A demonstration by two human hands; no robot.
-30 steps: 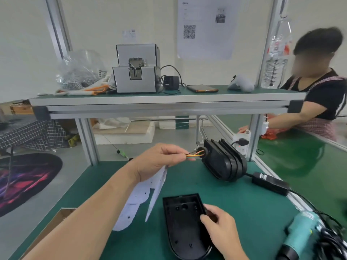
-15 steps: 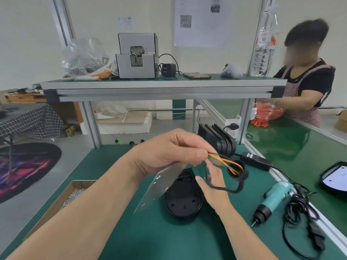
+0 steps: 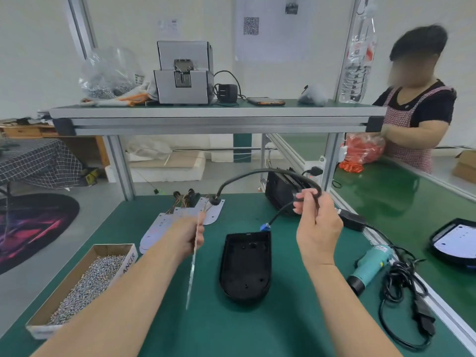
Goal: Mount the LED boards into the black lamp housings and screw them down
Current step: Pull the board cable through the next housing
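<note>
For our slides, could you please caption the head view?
Left hand holds LED board edge-on, right hand a black cable; empty housing between.

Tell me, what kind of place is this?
Probably a small lamp-assembly workshop: a green workbench holds a box of screws, a teal electric screwdriver and an open black lamp housing waiting for its parts.

One wide-angle head-worn camera looks forward and down over the counter (image 3: 257, 331) from its near edge. It sits close; the far edge lies mid-frame.
</note>
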